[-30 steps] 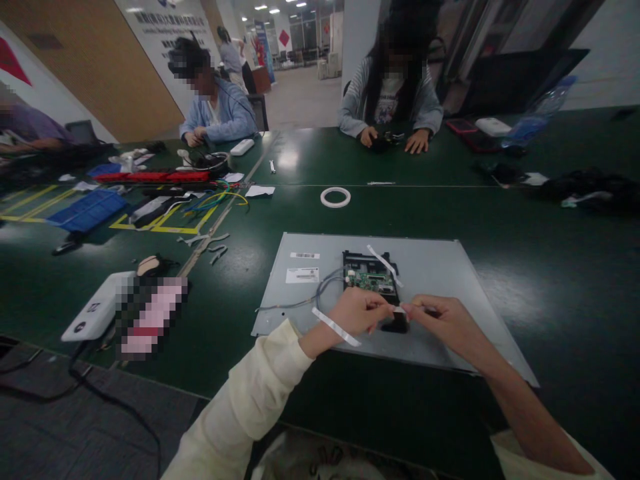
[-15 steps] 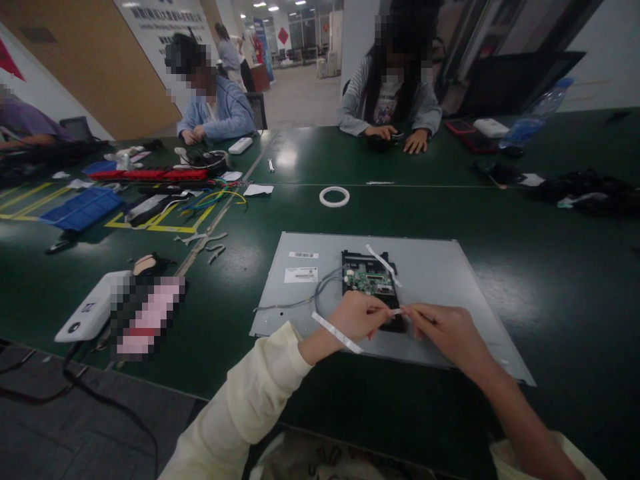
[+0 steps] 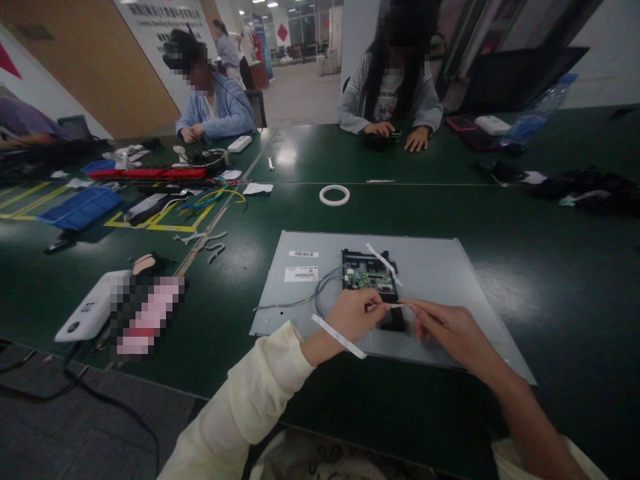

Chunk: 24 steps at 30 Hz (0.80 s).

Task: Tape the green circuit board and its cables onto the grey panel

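My left hand (image 3: 354, 316) and my right hand (image 3: 444, 327) meet above a black plastic bracket with a green circuit board (image 3: 371, 282). Between their pinched fingertips runs a short strip of white tape (image 3: 396, 306). A longer white tape strip (image 3: 340, 337) lies across my left wrist, its ends sticking out. Another white strip (image 3: 383, 263) slants over the bracket's upper right part. Underneath is a large grey metal panel (image 3: 435, 267) with white labels (image 3: 301, 274) at its left. Grey cables (image 3: 315, 293) run from the board leftward. My hands hide the bracket's lower part.
A roll of white tape (image 3: 335, 203) lies beyond the panel. To the left are a white power bank (image 3: 93, 307), a blue bin (image 3: 83, 207), cut grey scraps (image 3: 205, 241) and coloured wires (image 3: 215, 197). Two people sit across the green table (image 3: 300, 157).
My fingertips have drawn slightly apart, so more of the short tape strip shows between them. My right fingers have shifted a little. The panel and board have stayed put.
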Motion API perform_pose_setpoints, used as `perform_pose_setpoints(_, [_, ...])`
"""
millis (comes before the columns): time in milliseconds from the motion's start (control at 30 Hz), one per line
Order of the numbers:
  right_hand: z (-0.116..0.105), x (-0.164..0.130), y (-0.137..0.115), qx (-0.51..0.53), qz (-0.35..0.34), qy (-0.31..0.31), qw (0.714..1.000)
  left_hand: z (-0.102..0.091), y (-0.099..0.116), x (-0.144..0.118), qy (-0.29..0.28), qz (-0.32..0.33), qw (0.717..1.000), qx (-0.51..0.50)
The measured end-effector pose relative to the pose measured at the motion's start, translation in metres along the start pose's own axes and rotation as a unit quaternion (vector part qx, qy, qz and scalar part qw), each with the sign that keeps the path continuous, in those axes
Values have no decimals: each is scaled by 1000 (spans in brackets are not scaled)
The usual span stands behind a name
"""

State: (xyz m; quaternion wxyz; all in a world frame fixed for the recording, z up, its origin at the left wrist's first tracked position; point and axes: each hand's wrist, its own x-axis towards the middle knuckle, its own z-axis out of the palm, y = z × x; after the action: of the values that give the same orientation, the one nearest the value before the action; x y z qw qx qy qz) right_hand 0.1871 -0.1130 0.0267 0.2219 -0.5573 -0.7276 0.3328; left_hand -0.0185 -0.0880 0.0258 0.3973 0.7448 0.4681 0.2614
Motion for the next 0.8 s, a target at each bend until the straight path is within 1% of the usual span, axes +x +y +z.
perform_pose_setpoints(67, [-1, 0, -1, -5, -1, -2, 1000, 1, 1, 0, 19, 10, 1000, 11])
perform_pose_setpoints(200, [-1, -1, 0, -18, -8, 6, 1000, 4, 1, 1, 34, 33, 999, 11])
perform_pose_setpoints(433, [-4, -4, 1, -51, 4, 20, 998, 5, 0, 0, 40, 5, 999, -13])
perform_pose_setpoints(533, [-2, -4, -1, -82, 5, 53, 995, 5, -1, -1, 42, 9, 999, -7])
perform_pose_setpoints(633, [4, -3, -2, -96, 13, 88, 991, 6, -2, -1, 41, 21, 999, 30])
perform_pose_setpoints(800, [15, 0, 5, -140, 36, 94, 985, 12, -1, -1, 30, 28, 990, 132])
